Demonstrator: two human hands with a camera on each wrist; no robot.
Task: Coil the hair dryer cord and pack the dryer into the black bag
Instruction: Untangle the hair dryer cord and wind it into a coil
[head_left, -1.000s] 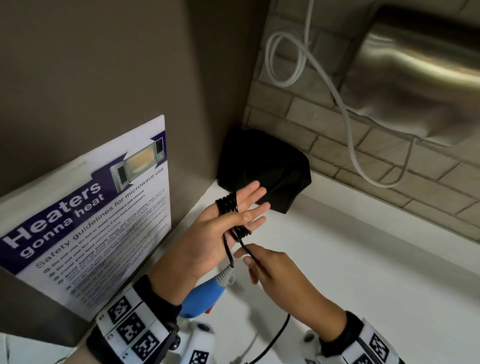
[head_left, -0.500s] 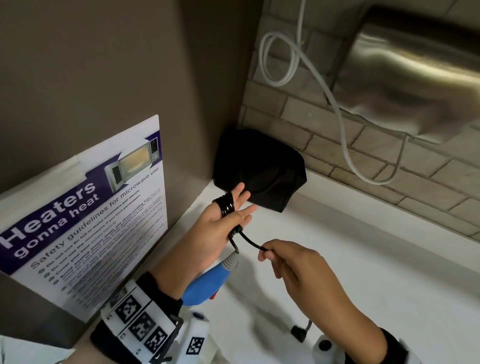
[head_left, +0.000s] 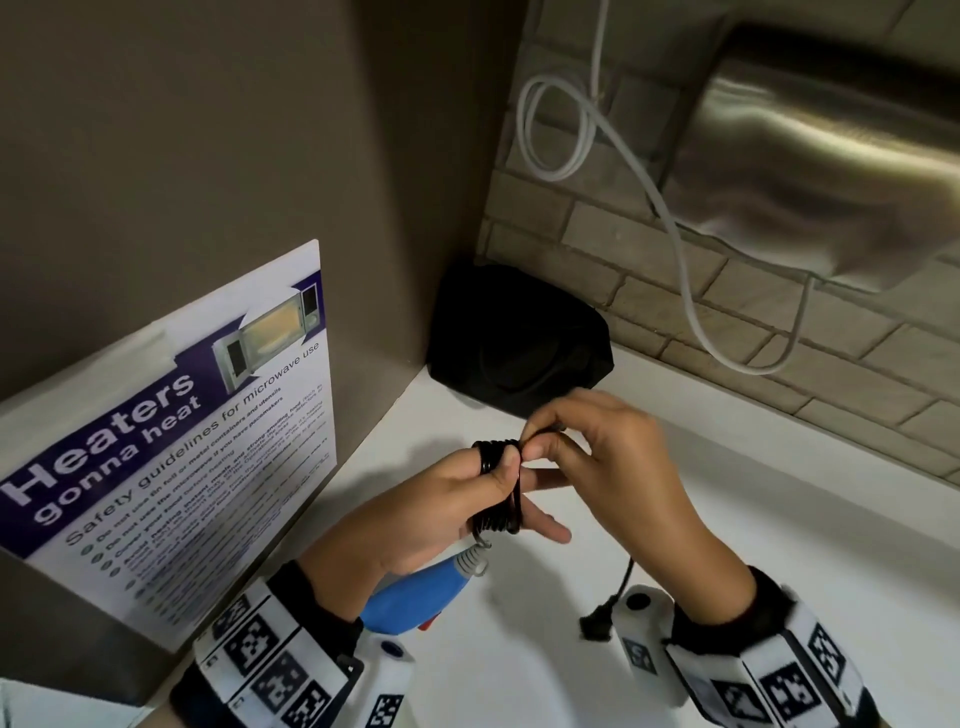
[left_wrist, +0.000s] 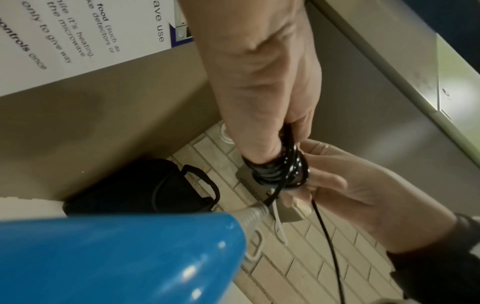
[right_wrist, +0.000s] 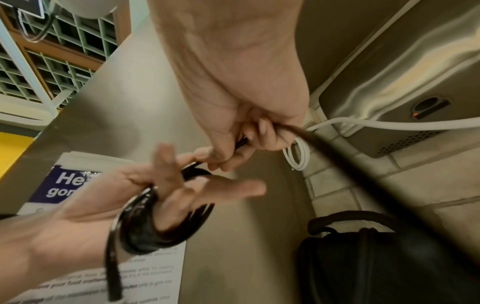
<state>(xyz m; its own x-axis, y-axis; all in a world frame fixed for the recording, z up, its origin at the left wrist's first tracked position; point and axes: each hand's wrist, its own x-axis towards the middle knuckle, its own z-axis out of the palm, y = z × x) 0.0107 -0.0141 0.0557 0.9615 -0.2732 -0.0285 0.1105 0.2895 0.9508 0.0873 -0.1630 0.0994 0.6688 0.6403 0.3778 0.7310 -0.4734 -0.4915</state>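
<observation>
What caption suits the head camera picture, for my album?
Right hand pinches black cord looped around left hand; blue hair dryer below, black bag behind.

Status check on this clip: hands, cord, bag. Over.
Left hand thumb-clamps cord coil wound round its fingers; right hand pinches the loose run. Plug dangling, short tail unwound; blue dryer below left wrist. Black bag in corner, untouched; nothing blocking it.

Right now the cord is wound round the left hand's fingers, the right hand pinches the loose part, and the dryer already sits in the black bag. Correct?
No: the blue dryer is outside the black bag, under the left hand, as the head view shows. The cord round the left hand's fingers and the right hand pinching it are right.
</observation>
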